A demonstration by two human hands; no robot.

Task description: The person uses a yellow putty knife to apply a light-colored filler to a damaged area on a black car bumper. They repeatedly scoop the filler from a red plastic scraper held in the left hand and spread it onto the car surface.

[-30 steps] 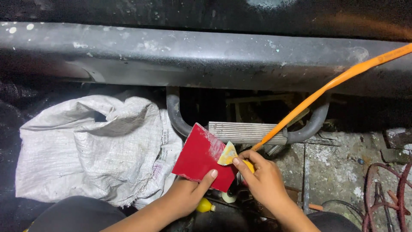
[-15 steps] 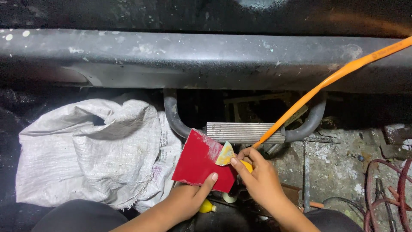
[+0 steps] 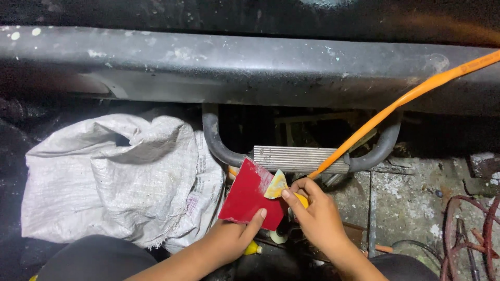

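Note:
My left hand [image 3: 232, 239] holds a flat red square sheet [image 3: 250, 195] by its lower edge, thumb on its face. My right hand [image 3: 317, 216] pinches a small pale yellow-green scrap [image 3: 276, 186] against the sheet's upper right corner, with a yellow rounded object [image 3: 302, 200] tucked under its fingers. Both hands work just in front of a ribbed grey metal cylinder [image 3: 299, 158] joined to curved dark hoses [image 3: 216, 143]. An orange hose [image 3: 406, 99] runs from near my right hand up to the right edge.
A crumpled white woven sack [image 3: 114, 177] lies to the left. A long dusty dark beam [image 3: 250, 67] spans the top. Rusty red metal rings [image 3: 469, 234] sit at the lower right on rough concrete [image 3: 411, 198]. A small yellow object [image 3: 252, 248] lies below my left hand.
Both hands and the red sheet have barely shifted; the view has drifted slightly, and my right fingers stay on the scrap at the sheet's corner.

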